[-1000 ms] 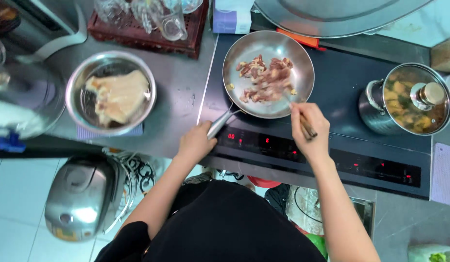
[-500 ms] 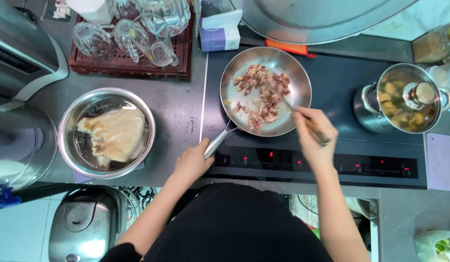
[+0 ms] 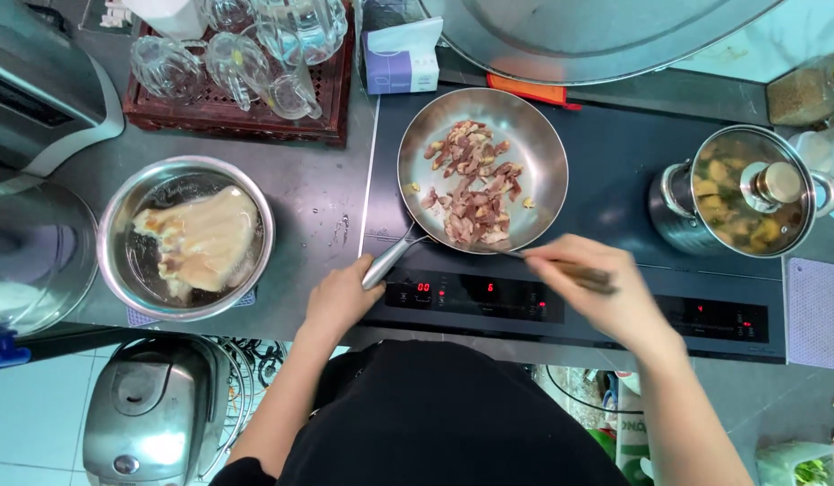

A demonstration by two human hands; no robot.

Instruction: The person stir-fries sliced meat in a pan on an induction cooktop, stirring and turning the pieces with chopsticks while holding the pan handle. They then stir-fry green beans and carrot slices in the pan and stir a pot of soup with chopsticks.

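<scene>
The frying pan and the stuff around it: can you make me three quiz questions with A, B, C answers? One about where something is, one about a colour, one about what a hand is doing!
1. Where is the steel bowl with the pale food?
A. left of the frying pan
B. on the cooktop, right of the lidded pot
C. on the floor

2. What colour is the tray under the glass cups?
A. bright blue
B. dark red-brown
C. yellow

3. What is the left hand doing?
A. resting flat in the bowl
B. lifting the pot lid
C. holding the pan's handle

Answers:
1. A, the bowl stands on the grey counter to the pan's left.
2. B, the slatted tray looks dark red-brown.
3. C, its fingers close round the handle's end, while the right hand holds a stirring stick by the pan's rim.
</scene>
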